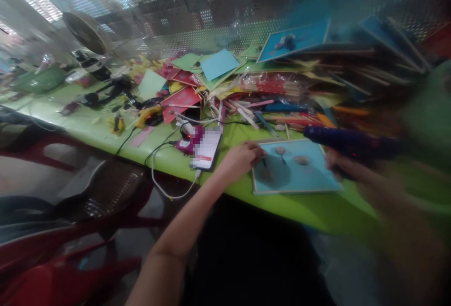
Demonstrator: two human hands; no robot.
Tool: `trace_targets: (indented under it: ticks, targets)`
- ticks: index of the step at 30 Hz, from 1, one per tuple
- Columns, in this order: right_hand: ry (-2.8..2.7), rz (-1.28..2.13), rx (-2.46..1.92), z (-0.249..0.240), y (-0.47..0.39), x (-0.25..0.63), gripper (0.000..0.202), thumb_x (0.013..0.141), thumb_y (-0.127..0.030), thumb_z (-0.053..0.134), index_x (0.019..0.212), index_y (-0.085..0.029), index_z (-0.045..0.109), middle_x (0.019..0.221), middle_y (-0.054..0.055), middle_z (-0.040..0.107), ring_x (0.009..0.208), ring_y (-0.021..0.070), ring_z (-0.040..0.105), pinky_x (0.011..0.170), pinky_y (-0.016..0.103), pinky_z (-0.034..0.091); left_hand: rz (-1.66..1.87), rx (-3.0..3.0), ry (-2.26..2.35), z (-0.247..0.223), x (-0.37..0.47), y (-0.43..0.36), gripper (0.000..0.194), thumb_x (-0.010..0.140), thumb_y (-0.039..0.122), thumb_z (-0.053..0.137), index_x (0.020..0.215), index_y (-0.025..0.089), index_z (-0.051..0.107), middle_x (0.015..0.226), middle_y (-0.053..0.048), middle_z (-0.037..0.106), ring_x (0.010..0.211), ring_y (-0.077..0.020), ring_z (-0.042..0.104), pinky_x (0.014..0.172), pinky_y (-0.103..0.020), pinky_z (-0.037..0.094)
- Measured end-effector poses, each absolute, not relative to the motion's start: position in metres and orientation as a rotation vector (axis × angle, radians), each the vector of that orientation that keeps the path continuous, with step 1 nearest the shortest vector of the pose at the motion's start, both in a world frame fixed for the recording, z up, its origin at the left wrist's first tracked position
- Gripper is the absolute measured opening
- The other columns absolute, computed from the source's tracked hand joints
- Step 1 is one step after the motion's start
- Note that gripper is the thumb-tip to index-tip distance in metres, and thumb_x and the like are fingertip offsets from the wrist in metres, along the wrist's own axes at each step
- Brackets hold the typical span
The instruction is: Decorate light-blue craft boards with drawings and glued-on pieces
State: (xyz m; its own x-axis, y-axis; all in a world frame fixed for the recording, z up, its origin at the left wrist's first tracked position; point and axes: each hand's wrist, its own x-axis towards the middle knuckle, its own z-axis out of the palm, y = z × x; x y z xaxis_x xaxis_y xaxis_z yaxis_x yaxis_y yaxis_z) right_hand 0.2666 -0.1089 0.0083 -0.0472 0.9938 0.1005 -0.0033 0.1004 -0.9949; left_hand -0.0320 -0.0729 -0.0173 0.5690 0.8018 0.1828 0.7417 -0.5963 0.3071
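Note:
A light blue framed board (313, 181) lies on the green table, with small brownish pieces and thin dark bits on it. My left hand (244, 158) is over the board's left edge, its fingers pinched together at a small dark piece too blurred to name. Raised at the board's right side, my right hand (347, 165) is wrapped round the handle of a dark blue glue gun (338, 140), whose nozzle points left above the board's upper right corner.
Left of the board, a phone (209, 148) lies beside a purple power adapter (188, 144) with white and black cables. Sticks, coloured cards and framed boards are heaped behind. A fan (86, 32) stands at the back left; red chairs (88, 275) are below the table.

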Motion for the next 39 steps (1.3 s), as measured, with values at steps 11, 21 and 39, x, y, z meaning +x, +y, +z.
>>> trace_targets:
  ticks: [11,21,39]
  targets:
    - [-1.312,1.171,-1.101,0.012,-0.108,0.264,0.029,0.073,-0.046,0.087,0.073,-0.02,0.074,0.07,0.003,0.066,0.056,0.0118,0.055,0.045,0.022,0.048,0.612,2.513,1.318,-0.022,-0.038,-0.077,0.028,0.102,0.031,0.058,0.124,0.02,0.072,0.118,-0.01,0.074,0.114,-0.0232,0.068,0.099,-0.039,0.056]
    - [-1.327,1.16,-1.092,0.012,-0.108,0.265,0.027,0.076,-0.045,0.086,0.074,-0.02,0.074,0.07,0.003,0.065,0.056,0.0118,0.055,0.045,0.022,0.047,0.81,2.534,1.368,-0.035,-0.038,-0.081,0.022,0.101,0.033,0.06,0.104,0.022,0.078,0.102,-0.006,0.076,0.099,-0.0184,0.069,0.088,-0.032,0.054]
    - [-1.339,1.17,-1.05,0.014,-0.105,0.264,0.034,0.075,-0.051,0.085,0.072,-0.02,0.072,0.071,0.003,0.066,0.054,0.0111,0.054,0.045,0.023,0.045,0.703,2.565,1.318,-0.028,-0.03,-0.08,0.021,0.102,0.027,0.057,0.096,0.018,0.075,0.101,-0.008,0.077,0.101,-0.0203,0.068,0.093,-0.036,0.056]
